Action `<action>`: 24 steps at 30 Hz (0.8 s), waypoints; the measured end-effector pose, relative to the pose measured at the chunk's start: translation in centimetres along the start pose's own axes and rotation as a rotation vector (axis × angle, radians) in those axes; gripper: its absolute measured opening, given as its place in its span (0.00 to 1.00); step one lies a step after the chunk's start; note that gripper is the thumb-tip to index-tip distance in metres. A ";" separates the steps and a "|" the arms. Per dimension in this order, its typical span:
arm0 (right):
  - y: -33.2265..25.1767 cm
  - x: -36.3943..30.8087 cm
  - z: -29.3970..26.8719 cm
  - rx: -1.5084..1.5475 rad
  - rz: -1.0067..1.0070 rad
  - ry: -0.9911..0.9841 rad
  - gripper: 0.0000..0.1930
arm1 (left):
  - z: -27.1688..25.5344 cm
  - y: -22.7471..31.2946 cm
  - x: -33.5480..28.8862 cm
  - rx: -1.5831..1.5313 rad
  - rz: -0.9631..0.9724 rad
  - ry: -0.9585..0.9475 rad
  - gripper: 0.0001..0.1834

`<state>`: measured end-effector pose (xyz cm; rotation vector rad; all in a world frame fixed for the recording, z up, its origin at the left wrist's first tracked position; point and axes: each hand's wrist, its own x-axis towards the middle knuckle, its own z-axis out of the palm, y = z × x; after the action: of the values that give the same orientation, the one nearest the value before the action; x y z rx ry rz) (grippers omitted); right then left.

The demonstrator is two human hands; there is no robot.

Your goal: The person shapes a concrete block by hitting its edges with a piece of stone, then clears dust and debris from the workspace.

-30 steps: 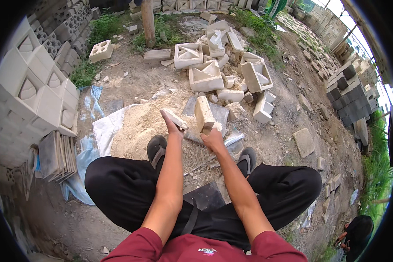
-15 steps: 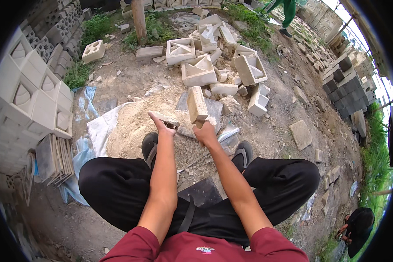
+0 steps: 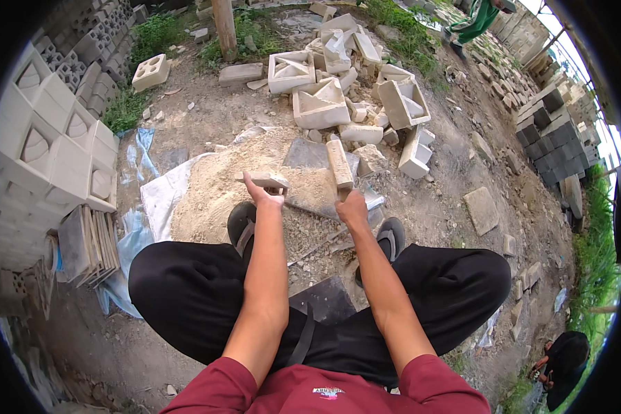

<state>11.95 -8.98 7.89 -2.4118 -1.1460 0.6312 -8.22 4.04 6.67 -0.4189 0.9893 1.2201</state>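
My left hand holds a flat pale piece, dusty on top and dark beneath, with the thumb up beside it. Its exact kind is unclear. In my right hand, the fingers close round the near end of a long rectangular block, pale with dust, which points away from me. Whether it has a handle is hidden by my fist. Both hands are apart, above a heap of sandy powder and a dusty grey sheet on the ground.
Broken moulded concrete blocks lie piled ahead. Patterned pale blocks are stacked at left, above upright thin boards. Grey blocks stand at right. A wooden post rises ahead; a person in green trousers is far right.
Both hands have shifted right and apart. The block in my right hand has turned and shows a narrower side; the left hand's piece is more level. The person in green has moved.
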 end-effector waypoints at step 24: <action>-2.5 -2.0 5.1 0.211 0.276 0.073 0.30 | 0.6 0.8 -1.3 0.048 0.061 0.104 0.49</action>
<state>6.48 -8.34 5.45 -2.4046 -0.6846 0.7032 -8.72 3.95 8.24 -0.4200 1.1250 1.2364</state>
